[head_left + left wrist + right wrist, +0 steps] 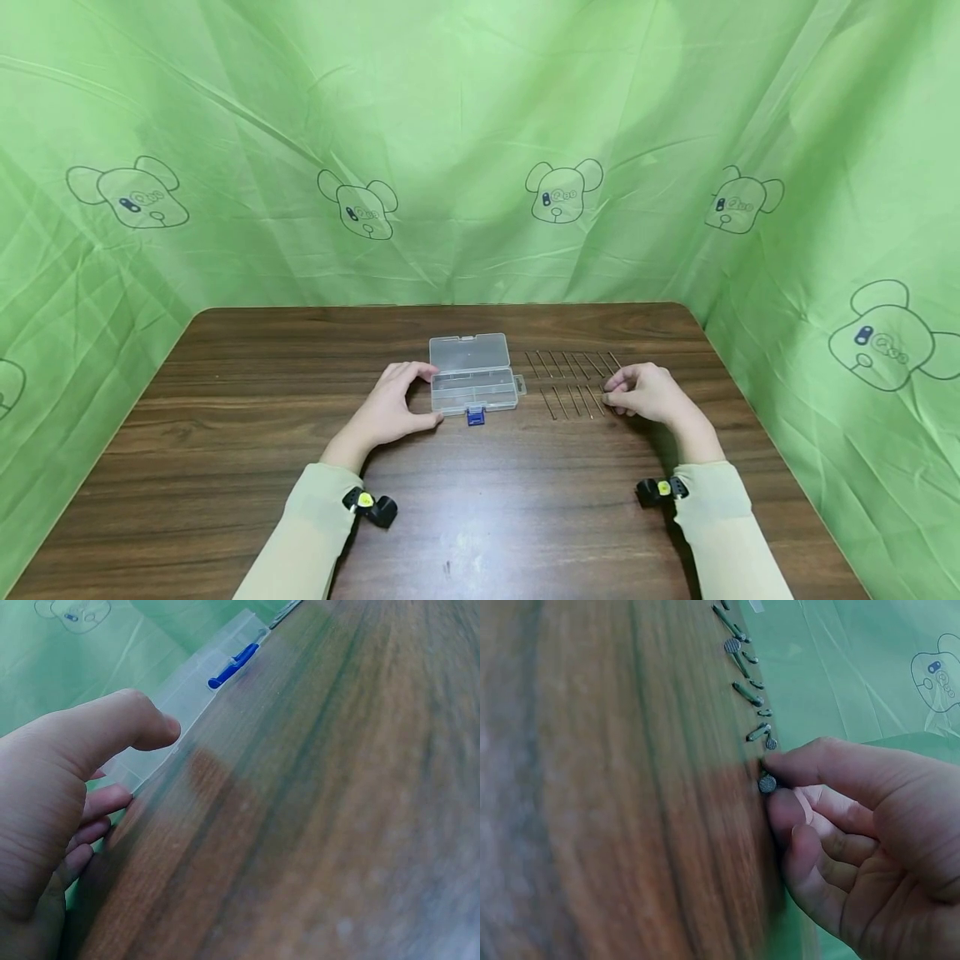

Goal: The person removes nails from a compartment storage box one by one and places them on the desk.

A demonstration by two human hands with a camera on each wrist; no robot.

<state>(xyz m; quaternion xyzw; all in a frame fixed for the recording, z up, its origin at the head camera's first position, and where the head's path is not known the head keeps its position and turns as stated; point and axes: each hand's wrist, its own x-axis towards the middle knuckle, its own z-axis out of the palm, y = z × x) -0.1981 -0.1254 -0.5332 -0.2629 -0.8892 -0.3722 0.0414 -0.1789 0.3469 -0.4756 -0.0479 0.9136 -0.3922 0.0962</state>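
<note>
A clear plastic compartment box [474, 390] lies on the table with its lid [468, 352] swung back and its blue latch [476, 416] hanging at the front. My left hand [390, 406] holds the box by its left end, thumb at the front corner and fingers at the back, as the left wrist view also shows. To the right of the box, several nails [577, 365] lie in two slanted rows. At the right end of the front row, my right hand [651, 393] pinches a nail [767, 783] between thumb and fingers; its flat head shows in the right wrist view.
The brown wooden table [225, 400] carries the box and nails near its middle. A green curtain [450, 275] with printed mouse faces hangs behind the table and along both sides. Each wrist wears a small black camera [382, 510].
</note>
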